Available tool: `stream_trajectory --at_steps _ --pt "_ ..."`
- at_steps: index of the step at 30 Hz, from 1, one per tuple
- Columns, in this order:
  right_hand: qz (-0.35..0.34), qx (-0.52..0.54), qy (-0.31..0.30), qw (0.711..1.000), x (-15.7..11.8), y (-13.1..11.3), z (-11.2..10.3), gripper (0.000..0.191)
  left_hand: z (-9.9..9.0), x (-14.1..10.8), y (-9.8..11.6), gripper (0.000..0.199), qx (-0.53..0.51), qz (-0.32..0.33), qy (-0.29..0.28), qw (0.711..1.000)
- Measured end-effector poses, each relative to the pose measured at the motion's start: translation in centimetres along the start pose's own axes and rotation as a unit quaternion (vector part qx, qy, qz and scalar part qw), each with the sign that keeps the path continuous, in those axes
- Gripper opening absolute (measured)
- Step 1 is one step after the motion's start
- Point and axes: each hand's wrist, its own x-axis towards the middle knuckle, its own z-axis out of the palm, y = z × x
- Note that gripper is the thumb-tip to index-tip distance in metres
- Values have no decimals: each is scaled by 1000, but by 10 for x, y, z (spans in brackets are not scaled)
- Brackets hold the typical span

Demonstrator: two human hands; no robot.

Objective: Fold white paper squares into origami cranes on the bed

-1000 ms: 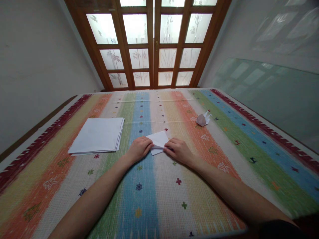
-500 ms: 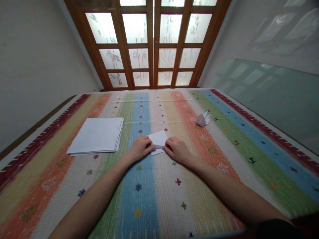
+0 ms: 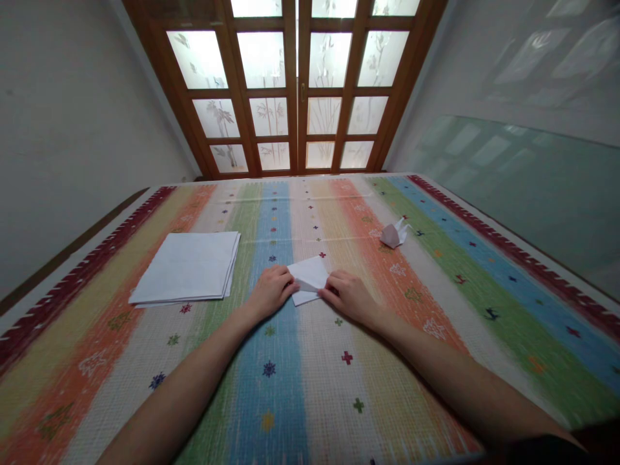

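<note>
A small folded white paper (image 3: 310, 274) lies on the striped tablecloth between my hands, with one layer partly lifted along its lower side. My left hand (image 3: 274, 289) pinches its left edge, thumb and fingers closed on it. At the right edge, my right hand (image 3: 347, 294) grips the same paper between thumb and curled fingers. Both forearms rest low over the cloth. A lower flap of the paper shows beneath the fold, pointing toward me.
A stack of white paper sheets (image 3: 186, 266) lies to the left. A folded paper crane (image 3: 394, 234) stands at the right on the tablecloth (image 3: 329, 400). Beyond the far edge are wooden doors (image 3: 296, 90) with frosted panes; pale walls flank both sides.
The lifted layer of the folded paper has changed shape, its crease now slanting down toward the right. My right hand has shifted slightly right. Stack and crane remain in place.
</note>
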Motion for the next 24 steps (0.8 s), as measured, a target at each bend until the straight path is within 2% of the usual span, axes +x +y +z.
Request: stream_trajectory --at_steps 7,12,20,24 --pt "66 -49 -6 997 3 -7 2 26 -1 3 15 27 60 -90 -20 994" --pt "92 -72 -21 993 6 -11 2 25 -2 3 22 29 79 -120 -20 989" --pt "98 -78 -13 992 6 -9 1 22 6 1 18 32 117 -94 41 988" --pt "94 -68 -7 993 3 -2 -1 21 2 -1 18 29 158 -71 67 983"
